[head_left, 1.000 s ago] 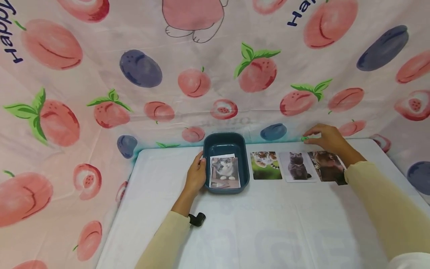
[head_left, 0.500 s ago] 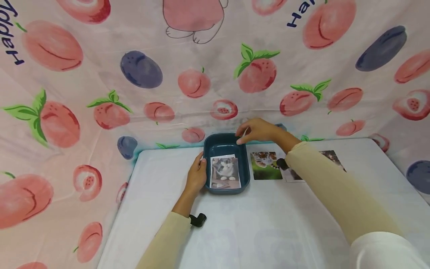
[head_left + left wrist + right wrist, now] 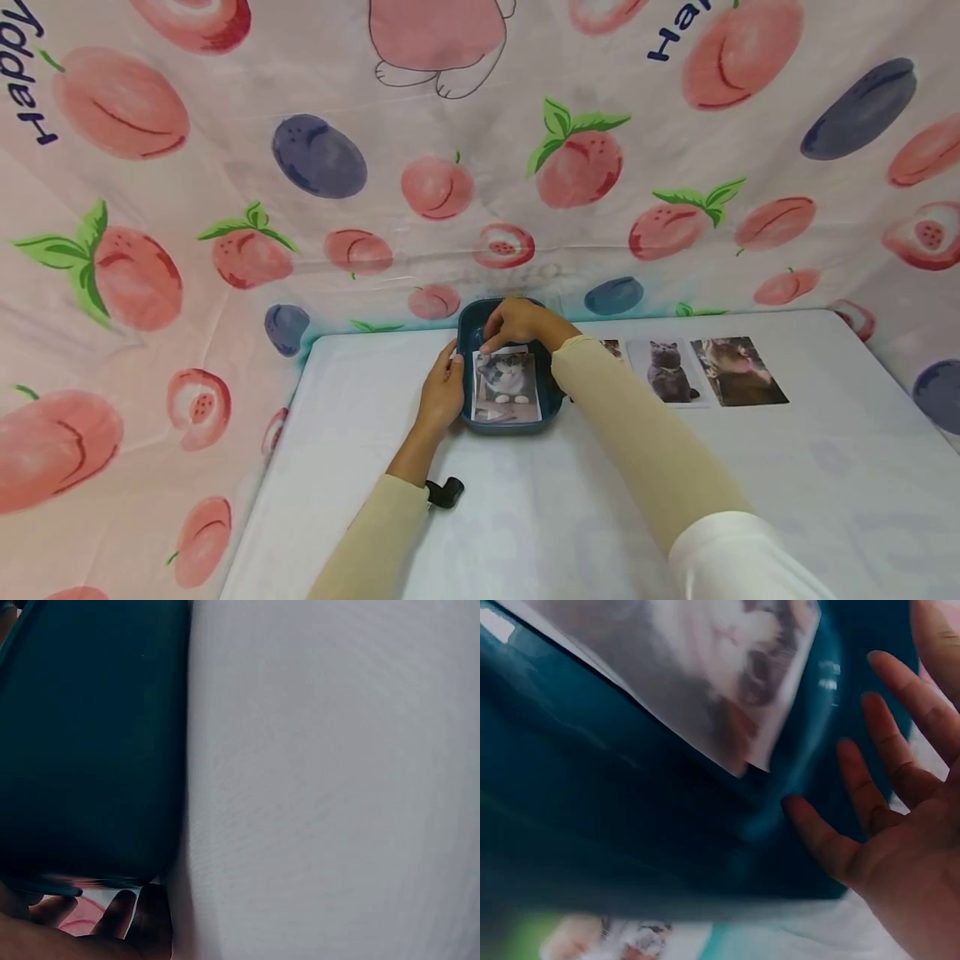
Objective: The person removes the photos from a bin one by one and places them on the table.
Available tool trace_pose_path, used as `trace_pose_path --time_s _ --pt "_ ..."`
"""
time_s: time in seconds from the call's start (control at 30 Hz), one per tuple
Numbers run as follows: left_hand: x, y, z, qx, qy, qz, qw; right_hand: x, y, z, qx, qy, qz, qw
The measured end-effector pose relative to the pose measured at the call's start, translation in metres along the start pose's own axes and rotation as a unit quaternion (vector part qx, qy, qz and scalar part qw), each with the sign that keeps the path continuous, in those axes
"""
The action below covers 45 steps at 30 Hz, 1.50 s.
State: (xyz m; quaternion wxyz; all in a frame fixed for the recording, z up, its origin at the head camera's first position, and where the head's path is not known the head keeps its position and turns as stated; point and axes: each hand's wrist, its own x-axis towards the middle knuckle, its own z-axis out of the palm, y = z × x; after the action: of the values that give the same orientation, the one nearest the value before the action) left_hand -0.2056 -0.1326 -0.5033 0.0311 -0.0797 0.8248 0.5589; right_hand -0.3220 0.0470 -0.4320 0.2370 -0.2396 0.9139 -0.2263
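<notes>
A dark teal plastic tray (image 3: 510, 430) stands near the table's far edge. In it lies a grey-and-white cat photo card (image 3: 512, 387), with a white card edge showing under its top. My left hand (image 3: 441, 392) grips the tray's left wall, thumb at the rim; in the left wrist view its fingers (image 3: 154, 919) meet the tray's outside. My right hand (image 3: 521, 321) reaches over the tray's far end, close to the card's top edge. The right wrist view shows its fingers (image 3: 889, 739) spread, nothing visible between them. Whether they touch the card, I cannot tell.
Right of the tray, a tiger card (image 3: 612, 347) is mostly hidden by the right sleeve. Beyond it lie a grey cat card (image 3: 666, 371) and a brown animal card (image 3: 738, 372). The fruit-printed cloth wall (image 3: 502, 208) rises behind the white table (image 3: 825, 467).
My right hand has swept left from above the rightmost card, past the tray's right rim, to over its far end. My left hand keeps its grip on the tray.
</notes>
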Motion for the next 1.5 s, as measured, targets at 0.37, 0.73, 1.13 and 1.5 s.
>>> trace_pose_path --time_s 0.37,0.73,1.13,1.5 --pt "-0.001 0.000 0.004 0.004 0.000 0.006 1.0000 0.003 0.007 0.020 -0.023 -0.020 0.060 0.998" --pt "0.000 0.000 0.004 0.003 -0.001 0.011 0.9999 -0.009 0.000 0.013 -0.042 0.010 -0.028 0.999" --pt "0.000 0.000 0.005 0.015 0.019 0.018 0.9996 -0.081 -0.001 -0.047 0.057 0.137 -0.136 0.979" --pt "-0.002 0.003 0.002 0.009 0.015 0.008 0.9998 -0.167 0.068 -0.027 0.120 0.120 -0.106 0.980"
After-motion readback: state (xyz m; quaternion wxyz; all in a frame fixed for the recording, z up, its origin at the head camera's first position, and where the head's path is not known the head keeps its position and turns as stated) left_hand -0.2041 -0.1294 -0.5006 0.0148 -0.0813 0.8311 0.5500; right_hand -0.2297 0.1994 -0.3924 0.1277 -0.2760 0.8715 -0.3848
